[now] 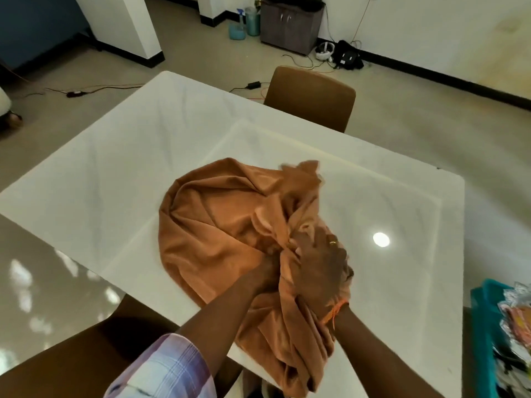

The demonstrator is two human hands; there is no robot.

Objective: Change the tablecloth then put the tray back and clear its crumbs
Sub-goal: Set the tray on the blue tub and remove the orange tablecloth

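Plaid sleeve [161, 366] sitting lower left. Left hand [265, 272] digging into bunched orange cloth [230, 225], fingers buried in folds, so grip can't be confirmed. Right hand [321, 268] curling over the same bunch, gripping it. Cloth lying on white table [115, 173], near edge. Teal tray [482, 334] sitting far right, off table.

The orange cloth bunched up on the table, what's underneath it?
Under the orange cloth lies the white table, bare around it. One end hangs over the near edge. Both hands, left hand and right hand, grip its gathered folds. Anything beneath the heap is covered.
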